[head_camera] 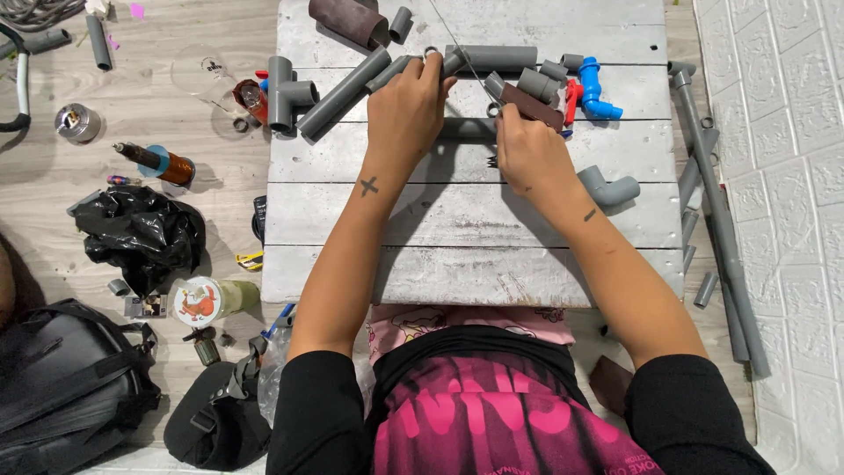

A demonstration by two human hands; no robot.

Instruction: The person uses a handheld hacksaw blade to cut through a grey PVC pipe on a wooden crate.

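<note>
1. The left hand (406, 110) lies knuckles up on the grey wooden board (466, 237), fingers curled down over a grey pipe (466, 129) that runs crosswise under both hands.
2. The right hand (527, 151) is closed around a thin tool with a dark handle (492, 162); a fine metal blade (457, 48) slants up and away from between the two hands. It is probably a small saw, though the hand hides most of it.
3. The grey pipe shows only in the gap between the hands, lying flat on the board's second plank.
4. Just beyond the fingers lie more fittings: a long grey tube (343, 92), a thick grey sleeve (501, 58), a brown piece (532, 105) and a blue valve (593, 88) beside a red one (573, 97).
5. A grey elbow (607, 187) sits near the right wrist, apart from it.
6. A grey tee joint (283, 92) rests at the board's left edge.
7. On the floor to the left are a black plastic bag (141, 233) and a black backpack (61, 378).
</note>
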